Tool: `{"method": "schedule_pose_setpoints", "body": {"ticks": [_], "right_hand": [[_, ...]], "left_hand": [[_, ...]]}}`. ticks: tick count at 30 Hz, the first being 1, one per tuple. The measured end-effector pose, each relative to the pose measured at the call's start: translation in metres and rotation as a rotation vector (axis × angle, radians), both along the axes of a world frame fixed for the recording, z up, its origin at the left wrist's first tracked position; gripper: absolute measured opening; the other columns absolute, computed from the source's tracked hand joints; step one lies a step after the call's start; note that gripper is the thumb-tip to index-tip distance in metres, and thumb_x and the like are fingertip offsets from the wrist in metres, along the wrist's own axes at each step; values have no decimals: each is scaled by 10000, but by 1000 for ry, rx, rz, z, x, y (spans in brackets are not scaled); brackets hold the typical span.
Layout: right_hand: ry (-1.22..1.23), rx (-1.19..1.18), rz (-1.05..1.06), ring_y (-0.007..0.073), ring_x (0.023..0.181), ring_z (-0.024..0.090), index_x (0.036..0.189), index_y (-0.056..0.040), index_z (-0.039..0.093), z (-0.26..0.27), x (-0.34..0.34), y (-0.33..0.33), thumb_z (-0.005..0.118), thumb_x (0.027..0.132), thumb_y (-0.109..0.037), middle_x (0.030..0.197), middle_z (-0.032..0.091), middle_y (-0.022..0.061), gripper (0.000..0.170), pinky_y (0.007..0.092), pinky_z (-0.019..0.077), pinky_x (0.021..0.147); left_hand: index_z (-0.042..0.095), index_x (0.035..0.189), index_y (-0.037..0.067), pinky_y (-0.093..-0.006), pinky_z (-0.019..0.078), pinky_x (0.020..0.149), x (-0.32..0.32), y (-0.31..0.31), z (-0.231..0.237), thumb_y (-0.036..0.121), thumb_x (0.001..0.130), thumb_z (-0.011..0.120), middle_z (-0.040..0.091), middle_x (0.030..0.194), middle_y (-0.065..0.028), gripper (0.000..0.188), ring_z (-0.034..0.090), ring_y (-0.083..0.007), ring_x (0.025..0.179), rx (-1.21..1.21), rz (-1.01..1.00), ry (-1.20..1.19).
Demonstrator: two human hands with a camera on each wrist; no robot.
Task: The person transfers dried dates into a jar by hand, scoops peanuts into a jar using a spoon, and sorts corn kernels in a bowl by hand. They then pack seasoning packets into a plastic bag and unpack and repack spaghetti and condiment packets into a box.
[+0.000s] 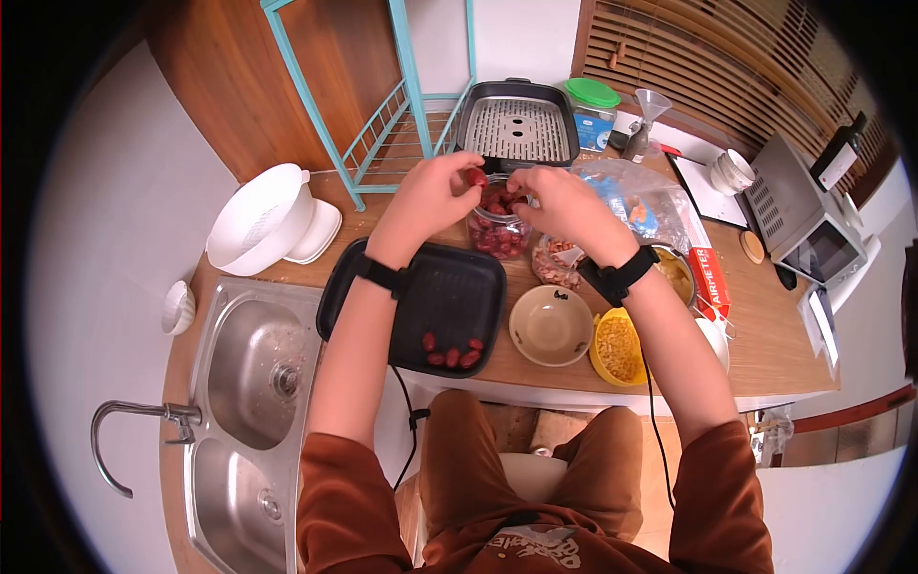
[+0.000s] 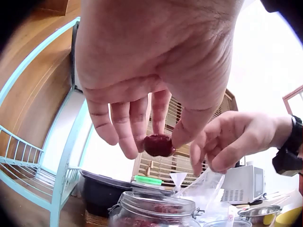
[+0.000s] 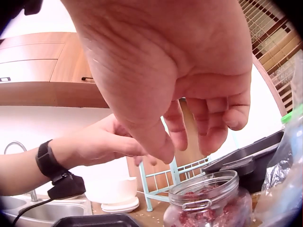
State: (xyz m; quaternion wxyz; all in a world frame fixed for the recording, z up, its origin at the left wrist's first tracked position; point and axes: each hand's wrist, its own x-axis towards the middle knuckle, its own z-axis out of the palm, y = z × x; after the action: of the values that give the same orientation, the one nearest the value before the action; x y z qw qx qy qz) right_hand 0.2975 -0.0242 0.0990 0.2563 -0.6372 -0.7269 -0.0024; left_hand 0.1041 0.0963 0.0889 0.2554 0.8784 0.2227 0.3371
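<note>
A dark red date [image 1: 475,177] is pinched between the thumb and fingers of the left hand [image 1: 426,203], above the glass jar [image 1: 497,239]; the left wrist view shows the same date [image 2: 159,145] over the jar's open mouth. Similar red dates fill the jar. The right hand [image 1: 566,203] is just over the jar's right side. Its fingers hang loosely bent, and nothing shows between them in the right wrist view, where the jar [image 3: 208,205] stands below. Several dates [image 1: 452,358] lie in the black tray [image 1: 435,297] at the left.
A cream bowl [image 1: 552,327], a yellow bowl [image 1: 620,349] of yellow pieces and a container of reddish pieces [image 1: 555,260] stand near the jar. Behind are a black grill pan [image 1: 517,124] and a turquoise rack [image 1: 411,86]. The sink [image 1: 253,373] is at the left.
</note>
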Motion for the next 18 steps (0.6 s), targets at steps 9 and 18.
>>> {"method": "schedule_pose_setpoints", "body": {"ticks": [9, 18], "right_hand": [[-6, -236, 262, 373, 916, 691, 989, -52, 705, -55, -65, -30, 722, 787, -180, 929, 720, 174, 239, 480, 548, 814], [-239, -504, 396, 311, 985, 687, 858, -106, 778, -95, -120, -51, 732, 803, -174, 926, 740, 127, 98, 402, 560, 838]], "left_hand": [[670, 1143, 10, -378, 526, 765, -57, -25, -20, 124, 809, 730, 689, 991, -145, 358, 664, -280, 887, 88, -20, 167], [705, 1070, 31, -426, 533, 848, -122, -76, -63, 62, 749, 700, 679, 996, -183, 323, 660, -354, 969, -192, -184, 616]]}}
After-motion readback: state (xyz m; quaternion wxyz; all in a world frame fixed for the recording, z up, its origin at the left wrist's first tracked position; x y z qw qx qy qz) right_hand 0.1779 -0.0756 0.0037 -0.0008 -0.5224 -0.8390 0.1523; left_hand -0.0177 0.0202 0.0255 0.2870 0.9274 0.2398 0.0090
